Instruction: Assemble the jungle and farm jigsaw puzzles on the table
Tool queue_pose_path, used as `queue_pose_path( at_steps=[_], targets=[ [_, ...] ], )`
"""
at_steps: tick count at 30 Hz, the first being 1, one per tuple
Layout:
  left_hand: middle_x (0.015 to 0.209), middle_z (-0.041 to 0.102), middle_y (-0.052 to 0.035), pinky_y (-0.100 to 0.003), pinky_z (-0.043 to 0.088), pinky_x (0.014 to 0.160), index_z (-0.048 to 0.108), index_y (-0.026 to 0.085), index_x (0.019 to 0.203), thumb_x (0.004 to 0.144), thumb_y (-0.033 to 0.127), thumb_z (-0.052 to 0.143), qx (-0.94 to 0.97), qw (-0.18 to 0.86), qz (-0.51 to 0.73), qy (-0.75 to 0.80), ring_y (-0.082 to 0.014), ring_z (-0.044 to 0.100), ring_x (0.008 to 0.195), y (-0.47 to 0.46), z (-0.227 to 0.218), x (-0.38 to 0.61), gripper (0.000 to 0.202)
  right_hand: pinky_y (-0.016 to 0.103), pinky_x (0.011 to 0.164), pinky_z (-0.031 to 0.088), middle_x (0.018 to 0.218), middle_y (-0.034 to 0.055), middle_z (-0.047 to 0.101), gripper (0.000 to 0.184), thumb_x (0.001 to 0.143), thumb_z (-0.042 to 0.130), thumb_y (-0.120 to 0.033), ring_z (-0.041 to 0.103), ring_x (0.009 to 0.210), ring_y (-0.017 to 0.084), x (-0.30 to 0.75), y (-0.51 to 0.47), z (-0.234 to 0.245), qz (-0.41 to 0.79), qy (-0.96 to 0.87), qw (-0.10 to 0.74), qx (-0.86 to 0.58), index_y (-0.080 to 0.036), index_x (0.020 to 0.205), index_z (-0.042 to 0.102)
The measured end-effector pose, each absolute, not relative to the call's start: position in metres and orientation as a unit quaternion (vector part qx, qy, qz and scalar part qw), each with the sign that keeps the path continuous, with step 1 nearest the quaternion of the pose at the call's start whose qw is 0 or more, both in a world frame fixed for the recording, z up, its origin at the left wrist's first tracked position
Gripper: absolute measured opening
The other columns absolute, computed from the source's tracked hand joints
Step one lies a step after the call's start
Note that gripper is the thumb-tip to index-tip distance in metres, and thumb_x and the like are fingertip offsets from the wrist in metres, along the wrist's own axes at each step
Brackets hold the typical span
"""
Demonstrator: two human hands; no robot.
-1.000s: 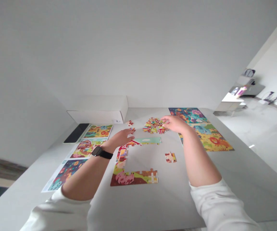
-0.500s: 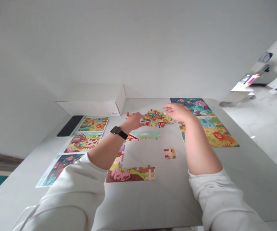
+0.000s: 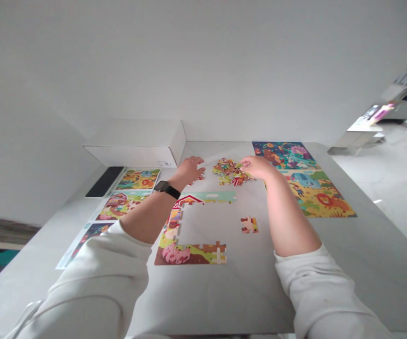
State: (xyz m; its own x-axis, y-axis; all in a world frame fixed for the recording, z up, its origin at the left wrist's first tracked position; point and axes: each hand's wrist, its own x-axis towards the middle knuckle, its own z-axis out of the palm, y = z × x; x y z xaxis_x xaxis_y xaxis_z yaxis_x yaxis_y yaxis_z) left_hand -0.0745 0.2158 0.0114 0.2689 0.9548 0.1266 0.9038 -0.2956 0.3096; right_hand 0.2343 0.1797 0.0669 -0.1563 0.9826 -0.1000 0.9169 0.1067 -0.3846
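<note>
My left hand, a black watch on its wrist, is open with fingers apart over a few puzzle pieces left of the pile. At the right edge of the puzzle-piece pile, my right hand has its fingers drawn together on a puzzle piece, mostly hidden by the fingers. Nearer to me lies a partly joined farm puzzle, with top, left and bottom strips around a bare middle. One loose brown-and-white puzzle piece lies right of it.
A white box stands at the back left against the wall. Beside it lie a dark phone and a sheet of printed pictures. Two colourful pictures, one dark blue and one yellow, lie on the right.
My left hand has moved left and up, away from the pile, and its fingers have spread. My right hand has lowered to the pile's right edge and its fingers have closed.
</note>
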Motion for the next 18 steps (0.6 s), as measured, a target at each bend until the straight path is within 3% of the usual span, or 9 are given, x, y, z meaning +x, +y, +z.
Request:
queue_pose_path(
  at_steps=[3,6,14,18],
  targets=[
    [0.148,0.066,-0.0137,-0.043,0.048,0.119,0.061,0.019,0.146,0.097,0.036,0.070,0.831,0.084,0.141,0.531,-0.0300,0.063,0.137,0.220,0.007,-0.041,0.052,0.033,0.106,0.054,0.137,0.0105,0.077,0.035,0.101,0.070,-0.032,0.073,0.126,0.026,0.235,0.184,0.057,0.165,-0.726,0.076,-0.663,-0.023,0.134,0.077],
    [0.147,0.067,-0.0159,-0.040,0.048,0.117,0.056,0.016,0.151,0.094,0.038,0.074,0.855,0.096,0.099,0.499,-0.0311,0.064,0.135,0.225,0.003,-0.018,0.064,0.034,0.108,0.053,0.143,0.0130,0.074,0.038,0.101,0.070,-0.034,0.070,0.132,0.028,0.237,0.186,0.049,0.154,-0.723,0.065,-0.670,-0.023,0.136,0.076],
    [0.149,0.064,-0.0134,-0.042,0.050,0.117,0.055,0.021,0.153,0.086,0.034,0.074,0.841,0.077,0.101,0.527,-0.0305,0.063,0.135,0.233,0.016,-0.069,0.070,0.036,0.110,0.051,0.145,0.0165,0.072,0.044,0.100,0.069,-0.040,0.068,0.135,0.032,0.244,0.194,0.037,0.138,-0.721,0.058,-0.677,-0.021,0.139,0.075],
    [0.148,0.065,-0.0161,-0.041,0.047,0.119,0.056,0.019,0.154,0.086,0.035,0.074,0.832,0.092,0.048,0.546,-0.0331,0.062,0.137,0.232,0.023,-0.088,0.072,0.040,0.109,0.052,0.146,0.0214,0.070,0.048,0.099,0.069,-0.038,0.068,0.134,0.036,0.242,0.195,0.029,0.131,-0.707,0.038,-0.694,-0.018,0.143,0.073]
  ],
)
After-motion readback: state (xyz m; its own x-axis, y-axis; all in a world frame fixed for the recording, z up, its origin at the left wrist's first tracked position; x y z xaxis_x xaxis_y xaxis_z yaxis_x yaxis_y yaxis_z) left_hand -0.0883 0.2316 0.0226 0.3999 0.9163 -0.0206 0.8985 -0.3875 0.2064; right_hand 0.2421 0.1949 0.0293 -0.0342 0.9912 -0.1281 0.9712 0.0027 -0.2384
